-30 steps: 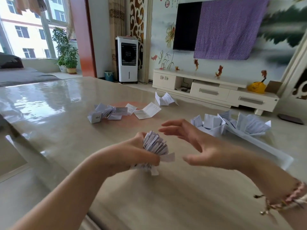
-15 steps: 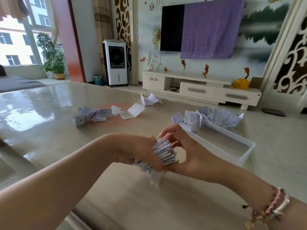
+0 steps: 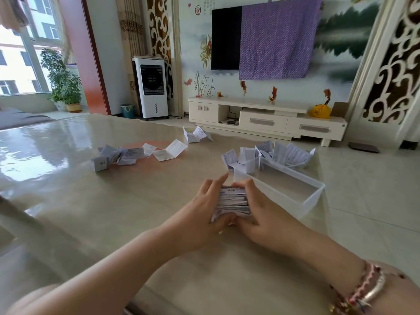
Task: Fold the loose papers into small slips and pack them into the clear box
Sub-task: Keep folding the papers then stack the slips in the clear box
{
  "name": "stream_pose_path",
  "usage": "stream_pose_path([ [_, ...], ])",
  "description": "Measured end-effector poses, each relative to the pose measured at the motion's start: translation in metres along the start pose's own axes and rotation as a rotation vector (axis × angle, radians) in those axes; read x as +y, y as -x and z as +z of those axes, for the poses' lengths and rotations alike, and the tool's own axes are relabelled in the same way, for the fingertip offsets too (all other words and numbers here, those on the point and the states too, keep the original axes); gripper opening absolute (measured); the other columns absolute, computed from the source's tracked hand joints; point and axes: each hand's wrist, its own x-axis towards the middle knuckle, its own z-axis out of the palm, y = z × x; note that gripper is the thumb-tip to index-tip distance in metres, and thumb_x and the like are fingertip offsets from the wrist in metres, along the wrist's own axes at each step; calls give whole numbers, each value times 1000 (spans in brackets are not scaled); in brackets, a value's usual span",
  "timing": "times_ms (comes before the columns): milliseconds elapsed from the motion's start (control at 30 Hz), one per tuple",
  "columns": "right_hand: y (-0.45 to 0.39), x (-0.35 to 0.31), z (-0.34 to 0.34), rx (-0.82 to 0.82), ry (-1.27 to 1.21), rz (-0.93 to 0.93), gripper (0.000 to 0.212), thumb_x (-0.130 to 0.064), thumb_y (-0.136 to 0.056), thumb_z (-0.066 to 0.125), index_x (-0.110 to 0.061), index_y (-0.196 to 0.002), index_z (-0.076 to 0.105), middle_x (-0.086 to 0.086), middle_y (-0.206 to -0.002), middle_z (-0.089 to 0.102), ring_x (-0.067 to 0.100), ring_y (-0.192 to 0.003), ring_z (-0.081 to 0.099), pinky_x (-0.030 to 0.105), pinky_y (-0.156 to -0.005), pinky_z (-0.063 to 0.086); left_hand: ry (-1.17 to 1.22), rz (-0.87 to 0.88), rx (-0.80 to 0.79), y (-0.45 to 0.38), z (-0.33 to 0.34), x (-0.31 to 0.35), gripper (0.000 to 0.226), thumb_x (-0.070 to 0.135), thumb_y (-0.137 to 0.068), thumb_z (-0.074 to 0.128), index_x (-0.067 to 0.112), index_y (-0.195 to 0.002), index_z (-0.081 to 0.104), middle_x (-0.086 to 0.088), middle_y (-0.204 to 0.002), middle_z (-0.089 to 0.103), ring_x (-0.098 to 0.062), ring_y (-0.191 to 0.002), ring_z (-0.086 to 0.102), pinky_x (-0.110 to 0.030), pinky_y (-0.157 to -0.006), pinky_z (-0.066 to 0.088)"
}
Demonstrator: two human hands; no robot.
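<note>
A thick stack of folded paper slips (image 3: 232,202) sits between my two hands at the middle of the table. My left hand (image 3: 202,208) holds its left side, and my right hand (image 3: 261,210) grips its right side with curled fingers. Just beyond and to the right lies the clear box (image 3: 302,198), long and mostly bare inside, with several folded slips (image 3: 250,160) standing at its far end. Loose papers (image 3: 169,151) and folded ones (image 3: 118,155) lie scattered on the far left of the table.
The glossy beige table (image 3: 91,201) ends close behind the box on the right. One crumpled paper (image 3: 196,134) lies near the far edge. A white TV cabinet (image 3: 268,119) and an air cooler (image 3: 152,87) stand beyond on the floor.
My right hand came in from open air and closed on the slip stack. Both hands lowered the stack toward the table beside the clear box.
</note>
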Motion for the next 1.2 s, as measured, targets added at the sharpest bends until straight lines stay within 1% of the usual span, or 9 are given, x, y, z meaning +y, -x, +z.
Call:
stream_pose_path([
  [100,-1,2,-3,-77,174,-10,75,-43,-91,54,-24,-148,10,-1,-142,37,13,-126,40,33,-107,36,-70,17,-63,-1,2,-4,85,44,-91,55,21,-154,2,12,-131,25,-8,-121,41,-21,-105,34],
  [233,-1,1,-15,-222,280,39,83,-46,-92,51,-23,-152,-1,-1,-152,24,15,-139,26,30,-115,24,-138,34,-150,-7,-1,-5,88,49,-90,54,19,-154,0,8,-139,23,-11,-125,38,-27,-108,34],
  [400,-20,-5,-37,-268,58,124,55,-38,-83,68,-29,-127,37,-10,-121,51,4,-108,53,27,-94,45,-5,113,19,-5,1,-13,56,38,-91,57,16,-141,40,3,-125,44,-9,-111,52,-20,-97,41],
  [533,-42,-6,-46,-315,122,128,41,-30,-81,73,-26,-117,52,-9,-103,64,8,-95,61,35,-88,51,52,80,158,-10,1,-12,41,29,-86,70,23,-124,57,7,-111,56,-1,-99,56,-16,-86,43],
  [667,-63,-5,-84,-230,175,90,36,-23,-81,75,-25,-114,60,-12,-95,64,0,-83,59,18,-72,47,116,63,334,-44,-14,9,45,28,-75,81,24,-117,65,9,-100,59,-2,-87,58,-17,-77,46],
  [733,-76,2,-112,-179,204,76,38,-23,-80,77,-25,-114,60,-12,-96,64,2,-85,59,21,-75,49,78,60,393,-71,-21,25,48,29,-74,81,24,-119,64,9,-103,58,-3,-88,56,-14,-77,44],
  [933,-103,52,-140,-269,340,110,34,-25,-83,74,-25,-113,58,-9,-100,63,9,-90,59,26,-78,49,11,-90,361,-134,8,45,46,24,-75,79,21,-116,58,7,-106,53,-17,-91,59,-36,-80,51],
  [1033,-105,78,-121,-326,329,101,26,-23,-84,72,-26,-107,59,-9,-96,63,10,-87,59,30,-77,50,-61,-183,297,-141,27,37,41,31,-78,73,20,-111,51,7,-108,52,-19,-91,57,-33,-73,45],
  [1200,-105,91,-102,-368,298,22,29,-17,-84,68,-26,-110,57,-7,-106,64,11,-97,59,35,-85,49,-149,-254,244,-137,36,31,44,43,-78,71,19,-107,47,5,-107,51,-18,-98,53,-29,-85,38],
])
